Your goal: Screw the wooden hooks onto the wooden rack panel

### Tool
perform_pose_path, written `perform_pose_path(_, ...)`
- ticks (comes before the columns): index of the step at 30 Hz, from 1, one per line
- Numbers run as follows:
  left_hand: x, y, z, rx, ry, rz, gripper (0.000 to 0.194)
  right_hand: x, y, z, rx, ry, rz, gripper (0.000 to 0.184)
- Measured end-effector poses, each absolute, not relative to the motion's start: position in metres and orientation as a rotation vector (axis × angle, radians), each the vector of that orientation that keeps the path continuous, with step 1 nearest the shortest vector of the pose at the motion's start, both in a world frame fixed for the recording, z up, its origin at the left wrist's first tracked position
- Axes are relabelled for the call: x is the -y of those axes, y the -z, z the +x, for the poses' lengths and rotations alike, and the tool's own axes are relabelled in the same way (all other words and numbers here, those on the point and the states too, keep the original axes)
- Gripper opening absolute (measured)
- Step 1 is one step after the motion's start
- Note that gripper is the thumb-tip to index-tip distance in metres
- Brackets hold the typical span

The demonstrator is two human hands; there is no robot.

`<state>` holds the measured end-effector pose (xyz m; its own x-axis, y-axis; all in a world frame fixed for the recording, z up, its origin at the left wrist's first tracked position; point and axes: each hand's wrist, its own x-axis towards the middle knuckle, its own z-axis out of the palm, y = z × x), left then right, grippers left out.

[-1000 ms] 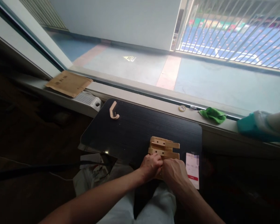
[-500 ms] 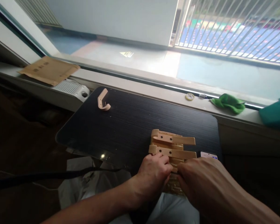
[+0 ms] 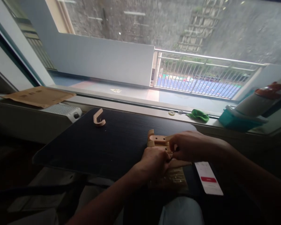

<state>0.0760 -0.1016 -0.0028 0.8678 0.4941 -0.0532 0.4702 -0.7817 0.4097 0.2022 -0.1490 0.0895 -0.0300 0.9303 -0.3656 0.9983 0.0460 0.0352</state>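
At the dark table's near right side, pale wooden hooks [image 3: 157, 138] with dark screw holes lie side by side on a shiny, yellowish wrapped pad [image 3: 178, 178]. My left hand [image 3: 155, 161] is closed on the nearest wooden hook, which its fingers mostly cover. My right hand [image 3: 186, 145] is closed in a pinch just above the hooks, touching the left fingertips. What sits in that pinch is too small and dark to make out. Another wooden hook [image 3: 99, 118], with a thin metal piece by its curve, stands apart at the table's far left.
A lit phone [image 3: 208, 178] lies right of the pad on the black table [image 3: 121, 137]. Along the windowsill are a brown envelope [image 3: 39, 96], a tape roll [image 3: 171, 113], a green cloth [image 3: 199, 115] and a teal box [image 3: 241, 120] with a bottle [image 3: 259, 100].
My view has tilted up, showing more of the window. My right hand has moved up and over the hooks, uncovering the phone. My left hand stays at the near hook.
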Motion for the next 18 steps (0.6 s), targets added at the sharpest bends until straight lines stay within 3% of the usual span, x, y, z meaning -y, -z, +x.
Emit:
perform_pose_path(7, 0.107, 0.012, 0.073, -0.722, -0.201, 2.666, 0.021, 0.155, -0.091, 0.186, -2.033, 0.301, 1.968, 0.012)
perform_pose_path(13, 0.109, 0.011, 0.072, -0.768, -0.184, 2.665, 0.022, 0.156, -0.086, 0.198, -1.938, 0.383, 2.033, 0.032)
perform_pose_path(18, 0.11, 0.01, 0.07, -0.747, -0.166, 2.725, 0.021, 0.166, -0.102, 0.188, -2.046, 0.239, 1.871, 0.028)
